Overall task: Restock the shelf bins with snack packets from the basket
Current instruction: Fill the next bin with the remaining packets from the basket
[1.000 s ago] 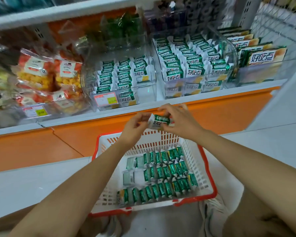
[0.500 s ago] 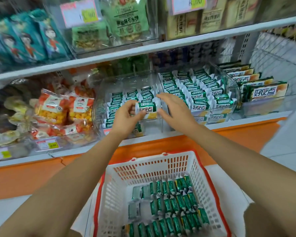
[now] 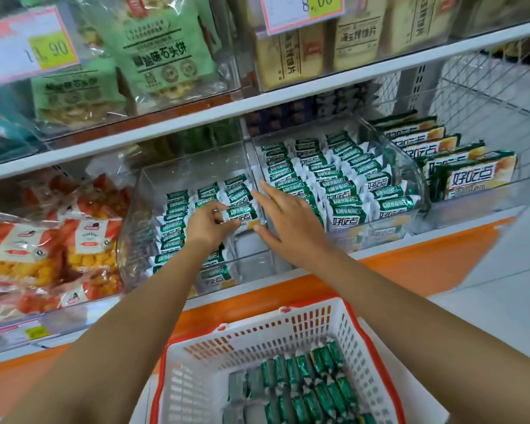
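Hands have pushed deeper into the mid-frame bin (image 3: 141, 215): left hand (image 3: 207, 228) pinches one packet (image 3: 242, 213) at the front of the right row, while right hand (image 3: 288, 221) is just beside it, fingers spread, holding nothing. Bin has three part-filled rows and the neighbour bin (image 3: 410, 179) looks full. One basket (image 3: 257, 335) at bottom frame holds twenty-odd spare packets (image 3: 303, 387), partly cropped, so plenty is left.

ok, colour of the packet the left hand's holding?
Mostly green and white packet, pinched by the left hand; head view, the only one, shows it.

Green bags (image 3: 162, 53) on upper shelf (image 3: 318, 97); orange snack bags (image 3: 86, 255) at left
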A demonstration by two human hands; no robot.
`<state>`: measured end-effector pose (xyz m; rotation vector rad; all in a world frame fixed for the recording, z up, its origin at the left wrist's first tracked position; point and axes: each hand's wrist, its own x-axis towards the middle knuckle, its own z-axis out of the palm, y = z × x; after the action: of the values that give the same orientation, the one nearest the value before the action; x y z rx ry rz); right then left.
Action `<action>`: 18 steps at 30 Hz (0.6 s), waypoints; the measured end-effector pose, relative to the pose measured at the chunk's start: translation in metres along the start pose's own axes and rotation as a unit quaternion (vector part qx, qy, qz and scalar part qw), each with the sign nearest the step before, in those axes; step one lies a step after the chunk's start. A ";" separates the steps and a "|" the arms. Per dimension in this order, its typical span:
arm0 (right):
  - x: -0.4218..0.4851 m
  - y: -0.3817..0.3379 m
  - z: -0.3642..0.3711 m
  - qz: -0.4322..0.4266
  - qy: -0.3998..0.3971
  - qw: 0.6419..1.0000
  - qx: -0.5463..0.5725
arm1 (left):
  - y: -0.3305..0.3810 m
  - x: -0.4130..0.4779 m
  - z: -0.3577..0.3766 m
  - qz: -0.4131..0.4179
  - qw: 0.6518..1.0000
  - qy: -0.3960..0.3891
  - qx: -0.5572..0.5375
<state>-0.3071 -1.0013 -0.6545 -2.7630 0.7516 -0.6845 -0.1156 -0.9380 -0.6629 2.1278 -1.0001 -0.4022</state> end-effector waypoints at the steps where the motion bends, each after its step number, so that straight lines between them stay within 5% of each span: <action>1: 0.000 0.001 0.001 -0.001 0.000 1.000 -0.007 | -0.001 0.003 0.002 0.006 1.000 0.008 0.025; 12: 0.000 0.004 0.008 -0.011 0.035 0.999 -0.035 | -0.003 0.034 0.016 0.012 0.978 0.044 0.201; 18: 0.000 0.005 0.009 -0.015 0.045 0.998 -0.052 | 0.001 0.034 0.017 0.007 0.979 0.045 0.200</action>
<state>-0.3053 -1.0047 -0.6637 -2.8585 0.7872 -0.8020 -0.1029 -0.9728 -0.6729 2.4669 -1.1160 -0.0990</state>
